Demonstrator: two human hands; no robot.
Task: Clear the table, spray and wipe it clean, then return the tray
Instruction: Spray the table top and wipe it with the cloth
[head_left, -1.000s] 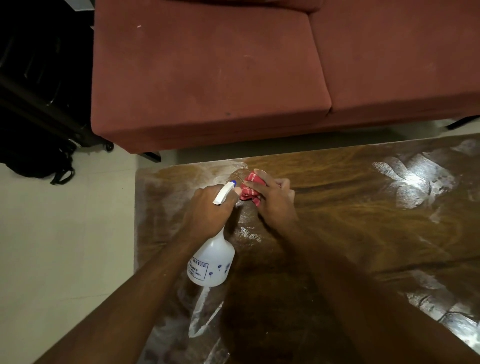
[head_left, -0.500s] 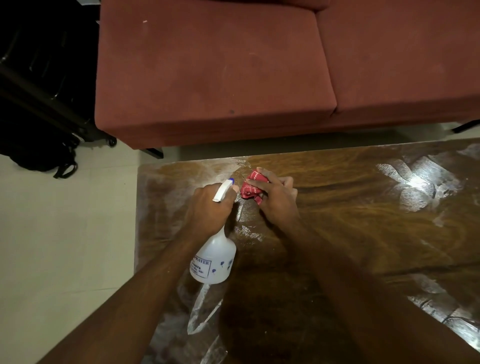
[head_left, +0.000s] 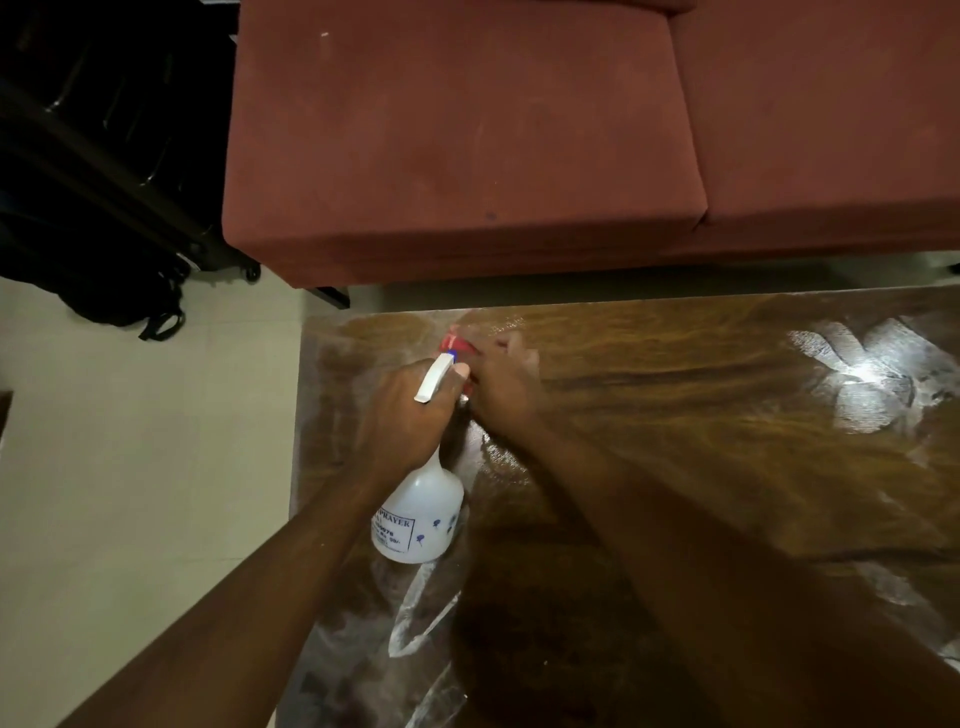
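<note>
Left fingers (head_left: 397, 384) grip one spray bottle (head_left: 421, 514) — right fingers (head_left: 511, 356) clutch one red cloth (head_left: 453, 344).

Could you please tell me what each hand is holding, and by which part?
The left hand grips the spray bottle by its neck. The right hand holds the red cloth bunched beneath it; blur hides exactly where.

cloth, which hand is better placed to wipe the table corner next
Right. The right hand holds the cloth on the table near that corner; the left hand is busy gripping the bottle.
</note>
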